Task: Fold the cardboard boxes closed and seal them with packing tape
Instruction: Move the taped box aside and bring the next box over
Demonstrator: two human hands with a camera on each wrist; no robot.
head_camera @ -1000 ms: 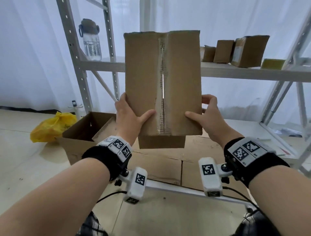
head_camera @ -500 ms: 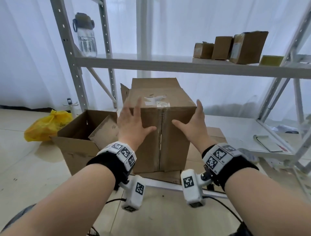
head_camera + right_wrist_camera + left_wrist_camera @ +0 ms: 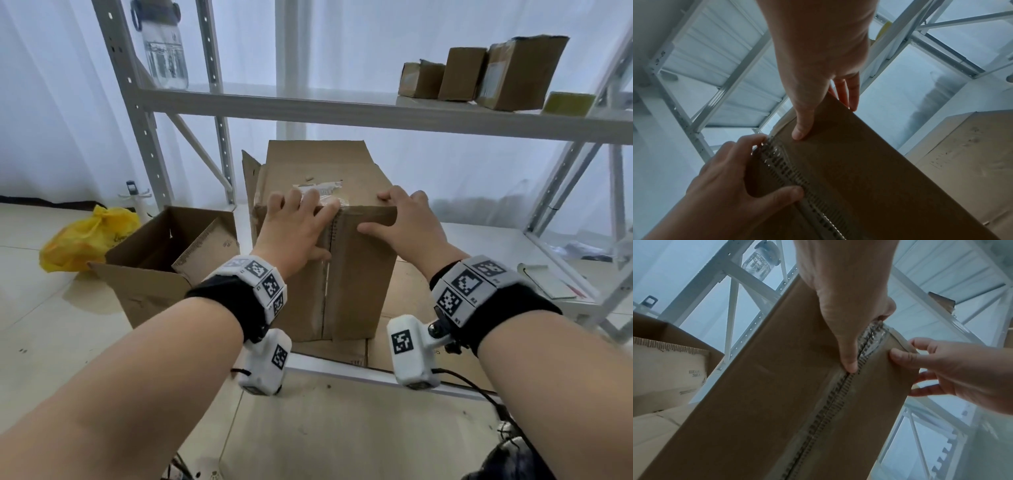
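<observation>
A tall brown cardboard box stands on the low shelf, its folded flaps facing me with a bare vertical seam between them. Old tape scraps cling to its top. My left hand grips the top front edge left of the seam, fingers over the top, thumb on the front face. My right hand grips the same edge right of the seam. In the left wrist view the left thumb presses beside the seam of the box. The right wrist view shows the right thumb on the box. No tape roll shows.
An open cardboard box sits on the floor to the left, a yellow bag behind it. Flattened cardboard lies under the tall box. Small boxes and a water bottle stand on the upper shelf. A notebook lies at the right.
The box was held up in the air a second ago; it has come down onto the low shelf. Both hands slid up from its front face to its top front edge.
</observation>
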